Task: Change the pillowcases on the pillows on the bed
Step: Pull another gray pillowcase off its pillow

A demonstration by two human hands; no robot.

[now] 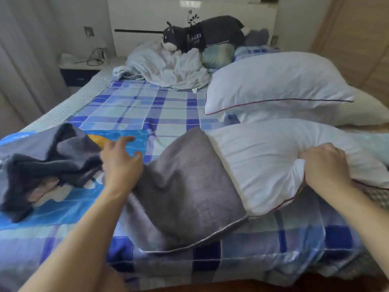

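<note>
**A:** What are my fingers doing right now?

**B:** I see my right hand [325,163] squeezing the bare end of the white pillow [263,165]. Those fingers are curled tight into it. My left hand [121,163] holds nothing. Its fingers are loose and spread, just above the grey pillowcase [185,190].

**A:** Where is the pillow from there?

**B:** It lies long ways across the bed [147,106], from my left to my right. The left half sits inside the grey case. The right half sticks out.

**A:** Which hand is closer to the case?

**B:** The left one, right by its closed end. I think it should grab there next while the right hand works the pillow.

**A:** Anything else close?

**B:** A dark crumpled case [48,161] further left, and a second bare pillow [280,85] behind.
</note>
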